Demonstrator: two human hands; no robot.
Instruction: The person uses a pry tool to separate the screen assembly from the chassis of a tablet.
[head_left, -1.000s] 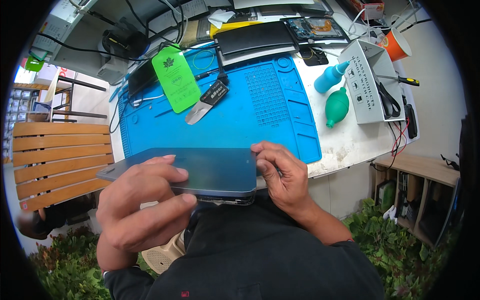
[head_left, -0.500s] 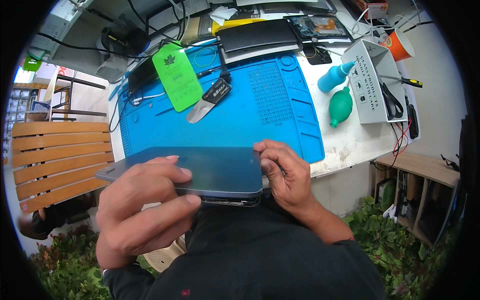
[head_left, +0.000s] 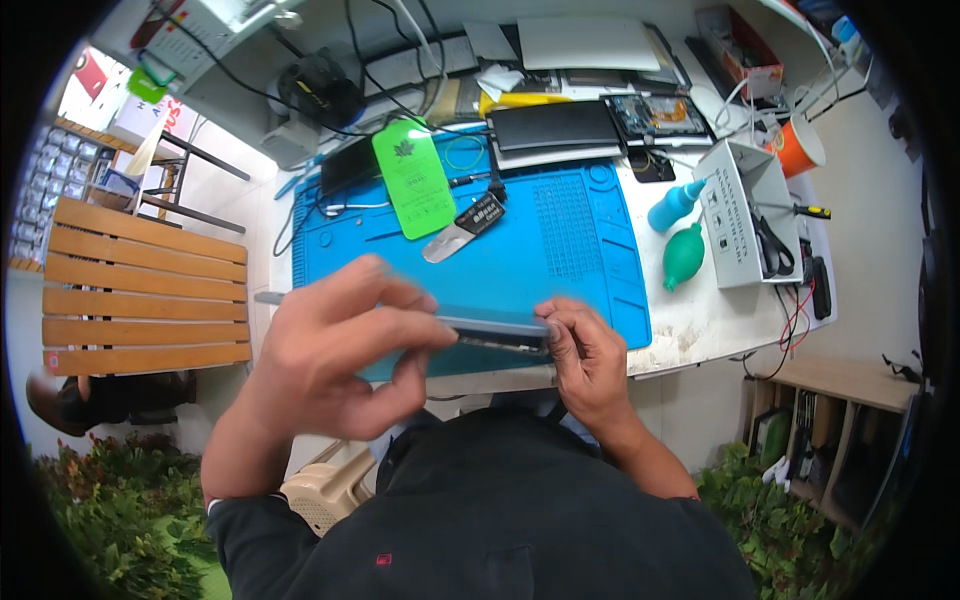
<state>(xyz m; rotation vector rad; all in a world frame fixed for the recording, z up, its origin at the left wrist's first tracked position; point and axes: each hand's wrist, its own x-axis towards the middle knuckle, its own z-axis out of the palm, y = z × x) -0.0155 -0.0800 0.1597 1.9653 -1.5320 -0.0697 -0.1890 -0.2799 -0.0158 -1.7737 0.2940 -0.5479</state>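
Observation:
A thin dark grey-blue tablet [head_left: 500, 324] is held almost edge-on in front of me, above the near edge of the blue mat [head_left: 510, 270]. Along its near side a dark gap shows between the back cover and the part beneath. My right hand [head_left: 592, 358] pinches the tablet's right end between thumb and fingers. My left hand [head_left: 335, 350], slightly blurred, is closed about the left part, fingertips at the near edge; it hides much of the tablet. Farther back on the mat lie a flat metal pry blade [head_left: 465, 228] with a black grip and a bright green card [head_left: 414, 180].
Right of the mat stand a green air blower [head_left: 684, 256], a light-blue bottle [head_left: 674, 207] and a white box [head_left: 728, 225] holding tools. Black panels [head_left: 555, 128] and an opened device [head_left: 657, 116] lie at the back. A slatted wooden seat [head_left: 150, 290] is at left.
The tablet has tipped from showing its broad back to nearly edge-on. My left hand has risen and shifted right along it. The right hand keeps its grip. The view has shifted.

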